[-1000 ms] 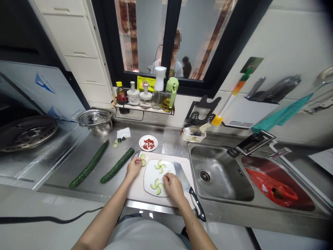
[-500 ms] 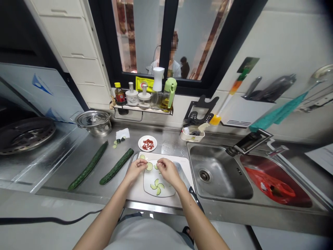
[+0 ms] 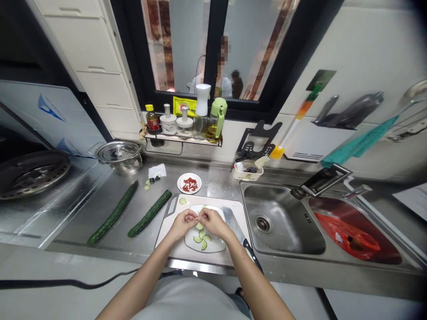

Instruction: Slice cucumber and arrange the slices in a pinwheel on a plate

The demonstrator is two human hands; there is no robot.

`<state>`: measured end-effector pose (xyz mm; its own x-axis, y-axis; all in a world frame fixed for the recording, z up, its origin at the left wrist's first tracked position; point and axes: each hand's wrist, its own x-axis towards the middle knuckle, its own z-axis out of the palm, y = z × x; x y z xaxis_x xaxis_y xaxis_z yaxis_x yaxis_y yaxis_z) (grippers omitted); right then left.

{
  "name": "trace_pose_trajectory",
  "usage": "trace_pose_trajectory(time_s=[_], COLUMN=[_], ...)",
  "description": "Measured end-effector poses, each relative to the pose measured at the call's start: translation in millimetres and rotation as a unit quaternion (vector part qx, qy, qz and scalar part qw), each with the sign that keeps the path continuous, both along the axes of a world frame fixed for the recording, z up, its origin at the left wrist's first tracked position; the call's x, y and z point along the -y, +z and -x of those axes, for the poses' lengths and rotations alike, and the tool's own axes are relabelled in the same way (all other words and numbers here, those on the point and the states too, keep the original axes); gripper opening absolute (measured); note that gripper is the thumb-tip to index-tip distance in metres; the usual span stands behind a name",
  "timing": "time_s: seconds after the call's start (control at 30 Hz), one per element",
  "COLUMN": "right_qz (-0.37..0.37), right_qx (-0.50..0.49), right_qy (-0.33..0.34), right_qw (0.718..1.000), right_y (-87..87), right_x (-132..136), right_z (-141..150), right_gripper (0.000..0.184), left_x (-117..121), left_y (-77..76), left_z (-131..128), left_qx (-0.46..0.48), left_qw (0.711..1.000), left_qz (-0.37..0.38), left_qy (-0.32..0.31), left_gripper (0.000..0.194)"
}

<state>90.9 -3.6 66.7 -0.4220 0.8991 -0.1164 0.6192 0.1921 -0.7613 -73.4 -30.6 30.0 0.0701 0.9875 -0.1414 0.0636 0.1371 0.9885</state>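
Above a white plate (image 3: 213,243), my left hand (image 3: 184,222) and my right hand (image 3: 212,221) meet with fingertips pinched together. A pale green cucumber slice (image 3: 199,226) shows just below the fingertips, which partly hide it. On the plate, several cut cucumber pieces (image 3: 202,241) form a curved pinwheel. The plate rests on a light cutting board (image 3: 171,250). One round cucumber slice (image 3: 182,201) lies at the board's upper left. A knife (image 3: 248,246) with a black handle lies along the board's right side.
Two whole cucumbers (image 3: 150,213) lie left of the board. Behind it sits a small dish (image 3: 189,190) of red bits. A lidded steel pot (image 3: 120,156) stands at the back left. The sink (image 3: 283,222) is on the right, with a red plastic bag (image 3: 347,235).
My left hand has moved right and slightly down with the cucumber slice, so both hands' fingertips now come together over the plate. The round slice on the board is more exposed.
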Motion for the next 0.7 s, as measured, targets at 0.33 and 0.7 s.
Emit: trace_pose_trajectory(time_s=[0.33,0.7], right_qz=[-0.011,-0.030], right_qx=[-0.127,-0.170], right_qy=[-0.047,-0.032], right_qw=[0.991,0.984], right_y=[-3.8,-5.4], right_x=[-8.8,-5.9], right_z=[1.8,0.2], right_gripper=[0.010,0.011], left_x=[7.1,-5.0], left_y=[8.1,15.9], left_z=[2.0,-0.3], left_qx=[0.198,0.385], left_qw=[0.934,0.863], left_qz=[0.294,0.323], left_qy=[0.044,0.049], left_gripper=[0.040,0.026])
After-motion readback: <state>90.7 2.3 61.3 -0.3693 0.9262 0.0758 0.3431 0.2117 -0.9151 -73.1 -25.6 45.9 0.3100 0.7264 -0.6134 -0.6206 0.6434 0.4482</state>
